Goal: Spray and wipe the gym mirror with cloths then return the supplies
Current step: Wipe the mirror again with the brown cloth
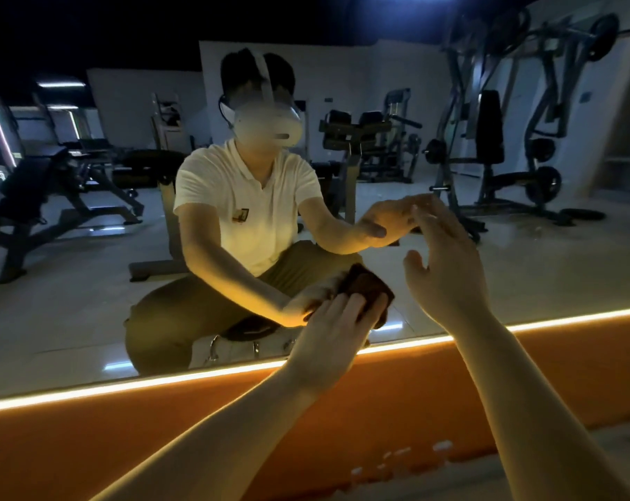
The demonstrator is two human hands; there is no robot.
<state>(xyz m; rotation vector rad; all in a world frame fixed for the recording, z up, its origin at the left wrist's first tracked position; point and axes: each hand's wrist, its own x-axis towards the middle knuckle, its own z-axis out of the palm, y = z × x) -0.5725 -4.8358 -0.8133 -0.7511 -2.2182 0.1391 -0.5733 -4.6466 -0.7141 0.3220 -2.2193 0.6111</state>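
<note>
My left grip lies over a dark brown cloth, with the fingers fairly straight and spread, pressing it flat against the lower part of the mirror. I cannot see my thumb. The cloth is bunched and sits on the glass just above the glowing light strip that runs along the mirror's bottom edge, over an orange wall panel.

My right grip is raised higher and to the right, apart from the cloth. It holds nothing, its fingers are straight and its thumb is out. The fingertips meet their own reflection at the glass.

The mirror shows me crouching in a white polo shirt. A small orange and dark badge is on the chest, its lettering too blurred to read. Weight machines stand behind me.
</note>
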